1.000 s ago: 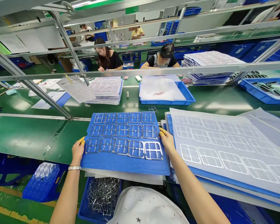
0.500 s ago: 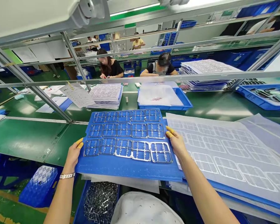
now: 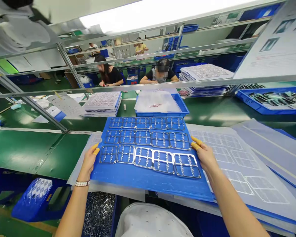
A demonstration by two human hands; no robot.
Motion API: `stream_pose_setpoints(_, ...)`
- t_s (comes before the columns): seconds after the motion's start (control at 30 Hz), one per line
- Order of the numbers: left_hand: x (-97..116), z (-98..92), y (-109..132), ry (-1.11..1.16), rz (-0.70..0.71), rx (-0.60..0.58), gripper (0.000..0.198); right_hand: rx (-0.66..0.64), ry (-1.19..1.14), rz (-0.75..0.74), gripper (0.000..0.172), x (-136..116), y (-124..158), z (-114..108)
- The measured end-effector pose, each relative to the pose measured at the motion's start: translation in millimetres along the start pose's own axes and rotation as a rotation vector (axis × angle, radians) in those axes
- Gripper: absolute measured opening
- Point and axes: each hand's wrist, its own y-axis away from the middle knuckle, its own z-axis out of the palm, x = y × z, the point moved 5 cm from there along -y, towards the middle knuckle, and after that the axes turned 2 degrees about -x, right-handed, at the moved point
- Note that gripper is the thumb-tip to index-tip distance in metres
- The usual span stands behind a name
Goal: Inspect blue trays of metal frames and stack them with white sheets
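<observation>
Basically both hands are pinching a blue plastic sheet (image 3: pixel 150 184) by its sides, left hand (image 3: pixel 88 163) on the left edge, right hand (image 3: pixel 204 156) on the right, so each grip is a narrow hold on the sheet, with yellow finger cots (image 3: pixel 196 142) on the fingertips. The sheet sits right in front of the person over the green counter (image 3: pixel 22 151), on top of a whitish film (image 3: pixel 79 176). Three rows of shiny metal frames (image 3: pixel 148 154) lie on it, and the bottom row looks brighter. There's a beaded bracelet (image 3: pixel 82 183) on the left wrist. Just right of the sheet is a big pale sheet printed with frame outlines (image 3: pixel 236 158), and below the left hand there's a blue bin (image 3: pixel 113 214) piled with loose metal pieces (image 3: pixel 98 214). Across the counter, a co-worker (image 3: pixel 160 74) sits behind a blue tray (image 3: pixel 182 110).
</observation>
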Motion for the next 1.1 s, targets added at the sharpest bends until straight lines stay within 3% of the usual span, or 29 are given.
stream_pose_setpoints(0.27, 15, 138.4, 51, 0.109, -0.058, -0.253, 0.051, 0.219, -0.002, 0.071, 0.050, -12, -5, -149)
stream_pose_setpoints(0.4, 18, 191.3, 76, 0.135, -0.055, -0.316, 0.052, 0.311, -0.031, 0.061, 0.045, -15, -1, -211)
stream_pose_setpoints(0.57, 16, 245.4, 108, 0.197, -0.126, -0.383, 0.054, 0.398, -0.002, 0.036, 0.042, -22, 8, -271)
stream_pose_setpoints(0.7, 15, 276.6, 132, 0.232, -0.155, -0.435, 0.049, 0.456, 0.033, 0.051, 0.048, -21, 12, -310)
stream_pose_setpoints(0.83, 17, 295.8, 149, 0.228, -0.173, -0.469, 0.048, 0.475, 0.028, 0.096, 0.054, -18, 12, -334)
stream_pose_setpoints(1.1, 23, 313.5, 158, 0.197, -0.216, -0.462, 0.050, 0.501, 0.003, 0.134, 0.052, -27, 2, -343)
